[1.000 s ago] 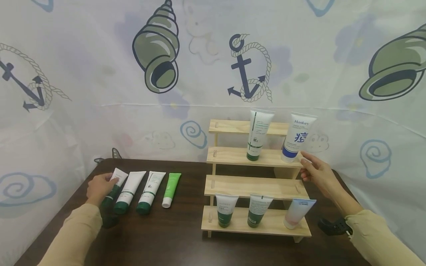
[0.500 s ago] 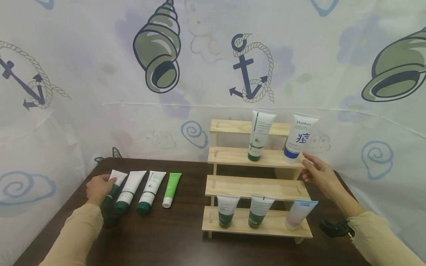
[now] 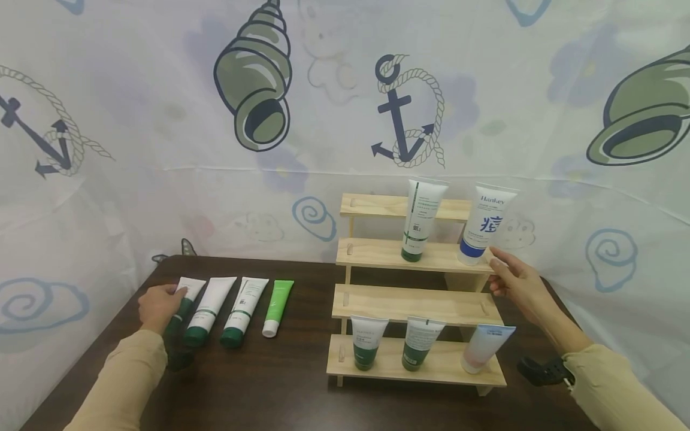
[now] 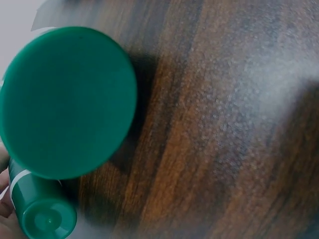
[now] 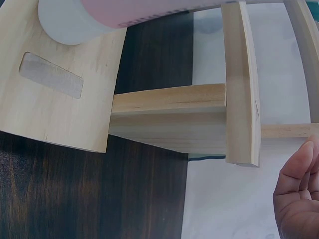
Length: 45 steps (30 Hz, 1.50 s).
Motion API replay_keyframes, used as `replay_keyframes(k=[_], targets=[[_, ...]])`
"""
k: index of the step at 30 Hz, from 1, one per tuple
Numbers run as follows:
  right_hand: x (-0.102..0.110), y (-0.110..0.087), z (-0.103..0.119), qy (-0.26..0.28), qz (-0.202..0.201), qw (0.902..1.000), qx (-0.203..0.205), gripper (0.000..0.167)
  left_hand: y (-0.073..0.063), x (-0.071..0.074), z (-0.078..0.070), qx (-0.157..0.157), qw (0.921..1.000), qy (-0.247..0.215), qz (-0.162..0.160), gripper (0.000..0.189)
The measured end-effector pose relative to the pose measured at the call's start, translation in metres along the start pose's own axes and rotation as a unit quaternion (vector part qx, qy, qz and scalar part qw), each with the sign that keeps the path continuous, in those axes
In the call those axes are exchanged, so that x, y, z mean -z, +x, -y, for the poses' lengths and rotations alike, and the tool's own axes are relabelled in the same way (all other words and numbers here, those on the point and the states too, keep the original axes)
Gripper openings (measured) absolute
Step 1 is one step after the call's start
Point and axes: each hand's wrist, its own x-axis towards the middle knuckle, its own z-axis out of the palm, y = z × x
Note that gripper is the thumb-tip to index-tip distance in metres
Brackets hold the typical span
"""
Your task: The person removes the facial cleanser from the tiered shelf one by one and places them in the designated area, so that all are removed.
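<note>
In the head view my left hand (image 3: 157, 306) holds the leftmost white and green tube (image 3: 191, 288), which lies on the dark table, its upper end showing past my fingers. A second white tube with a green cap (image 3: 212, 305) lies right beside it. In the left wrist view a large green cap (image 4: 70, 102) fills the near side, and a smaller green cap (image 4: 47, 219) sits next to my fingers. My right hand (image 3: 520, 287) grips the right end of the wooden tiered rack (image 3: 412, 302), below a white tube with a blue band (image 3: 487, 218).
Right of the second tube lie another white-green tube (image 3: 248, 306) and a slim bright green tube (image 3: 278, 305). On the rack's upper tier stands a tall white tube (image 3: 423, 218). Its bottom tier bears two green-white tubes and a pink-blue tube (image 3: 485, 347). A patterned cloth (image 3: 329, 131) hangs behind.
The tube in my left hand has shifted slightly left and settled a little lower beside its neighbour. My right hand stays at the rack's end.
</note>
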Motion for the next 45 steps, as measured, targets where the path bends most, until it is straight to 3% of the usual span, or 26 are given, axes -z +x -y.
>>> replay_keyframes(k=[15, 33, 39, 45], targets=[[0.000, -0.001, 0.002, -0.002, -0.002, 1.0000, -0.007, 0.069, -0.004, 0.002, 0.001, 0.008, 0.9999, 0.011, -0.003, 0.051], [-0.005, -0.010, 0.000, 0.017, -0.010, 0.9998, 0.002, 0.065, -0.004, 0.010, 0.008, -0.021, 0.9997, 0.007, -0.013, 0.055], [-0.007, -0.012, -0.002, 0.019, -0.011, 0.9997, 0.011, 0.066, -0.004, 0.009, -0.005, -0.062, 0.9971, -0.026, -0.036, 0.052], [-0.007, -0.014, -0.003, 0.024, -0.011, 0.9995, 0.017, 0.067, -0.011, 0.002, -0.038, -0.073, 0.9906, -0.097, -0.064, 0.051]])
